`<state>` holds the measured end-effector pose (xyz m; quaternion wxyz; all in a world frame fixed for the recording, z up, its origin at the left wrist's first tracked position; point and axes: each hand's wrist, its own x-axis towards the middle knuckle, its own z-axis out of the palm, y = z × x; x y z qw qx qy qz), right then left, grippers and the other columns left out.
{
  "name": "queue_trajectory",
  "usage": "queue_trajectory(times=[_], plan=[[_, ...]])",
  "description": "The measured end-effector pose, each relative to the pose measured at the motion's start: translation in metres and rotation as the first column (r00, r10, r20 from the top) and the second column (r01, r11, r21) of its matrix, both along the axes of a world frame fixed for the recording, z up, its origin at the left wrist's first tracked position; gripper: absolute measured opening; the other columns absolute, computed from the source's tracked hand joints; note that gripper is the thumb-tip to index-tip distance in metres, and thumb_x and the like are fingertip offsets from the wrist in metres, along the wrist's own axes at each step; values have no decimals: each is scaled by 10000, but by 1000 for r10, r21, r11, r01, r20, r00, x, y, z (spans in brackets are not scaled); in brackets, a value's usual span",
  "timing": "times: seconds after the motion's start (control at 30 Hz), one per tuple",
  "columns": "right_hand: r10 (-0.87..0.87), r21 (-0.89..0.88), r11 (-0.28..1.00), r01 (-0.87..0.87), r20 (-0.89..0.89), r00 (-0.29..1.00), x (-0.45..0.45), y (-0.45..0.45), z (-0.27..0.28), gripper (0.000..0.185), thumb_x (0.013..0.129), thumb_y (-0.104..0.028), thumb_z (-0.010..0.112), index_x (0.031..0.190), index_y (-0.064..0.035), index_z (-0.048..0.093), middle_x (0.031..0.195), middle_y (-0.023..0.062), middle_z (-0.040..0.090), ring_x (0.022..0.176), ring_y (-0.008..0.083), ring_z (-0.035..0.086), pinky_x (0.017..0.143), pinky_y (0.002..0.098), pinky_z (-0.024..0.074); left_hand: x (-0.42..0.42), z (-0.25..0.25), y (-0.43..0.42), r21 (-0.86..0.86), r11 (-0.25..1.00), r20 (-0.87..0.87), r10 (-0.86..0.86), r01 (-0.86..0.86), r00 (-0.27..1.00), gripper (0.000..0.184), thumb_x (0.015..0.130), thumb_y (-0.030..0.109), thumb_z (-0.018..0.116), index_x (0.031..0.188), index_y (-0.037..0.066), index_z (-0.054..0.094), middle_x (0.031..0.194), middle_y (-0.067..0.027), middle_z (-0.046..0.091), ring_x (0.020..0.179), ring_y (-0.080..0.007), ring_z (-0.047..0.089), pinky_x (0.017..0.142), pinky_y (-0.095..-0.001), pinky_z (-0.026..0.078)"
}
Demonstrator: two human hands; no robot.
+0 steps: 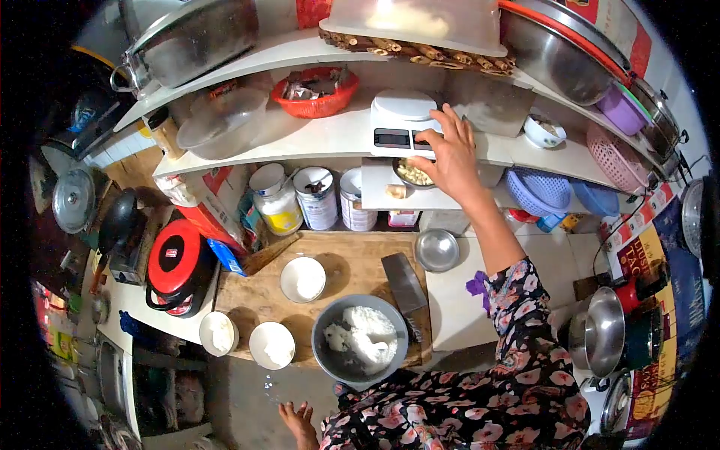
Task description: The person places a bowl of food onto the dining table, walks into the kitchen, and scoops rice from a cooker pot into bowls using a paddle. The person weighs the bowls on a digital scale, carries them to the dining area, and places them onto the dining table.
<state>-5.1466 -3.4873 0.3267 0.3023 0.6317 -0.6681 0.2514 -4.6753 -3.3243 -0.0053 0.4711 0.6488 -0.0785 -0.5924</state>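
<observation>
A white kitchen scale [405,106] with a dark display sits near the front edge of the middle shelf. My right hand [452,156] reaches up to its right front side, fingers spread and the index finger bent over the panel beside the display. Low in the view, my left hand [298,424] hangs below the board with its fingers apart and nothing in it. A grey pot [321,339] holding white rice and a white utensil stands on the wooden board's front edge. Three white bowls, including one bowl [303,280] at the back, each contain some rice.
A cleaver [403,282] lies on the wooden board [349,259], right of the bowls. Behind it is a small metal bowl [437,250]. A red-lidded cooker [178,259] stands left. Under the scale, a dish of pale pieces [412,172] sits on a lower shelf.
</observation>
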Motion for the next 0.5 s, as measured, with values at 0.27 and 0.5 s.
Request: queue_trajectory(times=[0.27,0.5], plan=[[-11,11,1000,11,14,1000,1,-2,-2,315,605,-260,656,840,-72,559,1123,118,400,1142,303,267,909,470,199,-1,-1,-3,-11,1000,-15,-7,7,1000,563,750,257,475,1221,179,176,1138,-81,321,717,-236,507,619,-365,428],[-33,1,999,33,118,992,11,6,2,410,587,-240,672,924,-64,521,1140,140,381,1141,319,257,918,429,211,13,0,-3,-17,1000,-48,-18,18,999,549,752,245,472,1216,175,188,1113,-71,343,707,-235,510,618,-368,428]])
